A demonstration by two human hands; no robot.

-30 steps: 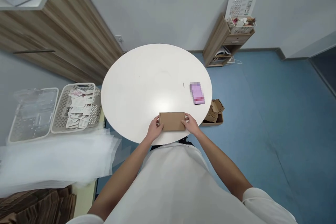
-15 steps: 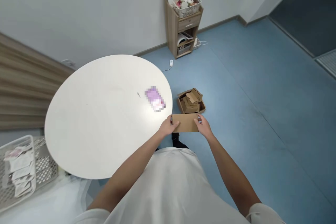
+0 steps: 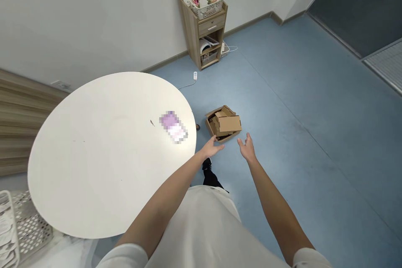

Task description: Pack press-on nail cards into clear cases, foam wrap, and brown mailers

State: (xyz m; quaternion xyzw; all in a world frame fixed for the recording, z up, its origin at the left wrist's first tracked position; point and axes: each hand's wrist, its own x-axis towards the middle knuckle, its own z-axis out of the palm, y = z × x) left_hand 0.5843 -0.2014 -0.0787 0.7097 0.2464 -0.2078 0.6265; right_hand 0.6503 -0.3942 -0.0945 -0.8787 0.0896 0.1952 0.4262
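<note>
A flat brown cardboard box [image 3: 230,124] is above or on the pile in a larger open carton [image 3: 208,127], tilted and apart from both hands. Several other small cardboard boxes [image 3: 223,112] lie jumbled inside that carton, partly covered by the flat one. My left hand [image 3: 212,147] is open just below the carton's near side, fingers stretched out and holding nothing. To the right of it, my right hand [image 3: 246,146] is also open and bare, its fingers apart, near the carton's lower right corner.
A round white table [image 3: 103,155] stands to the left, with a blurred purple item [image 3: 173,127] near its right edge. Against the wall is a wooden cabinet [image 3: 191,33] topped by a white basket [image 3: 207,8]. A cable plug strip [image 3: 195,76] lies on the blue floor [image 3: 282,155].
Both hands have let go of the flat cardboard box and opened. The box has moved away from me to the carton. The view has shifted somewhat to the right.
</note>
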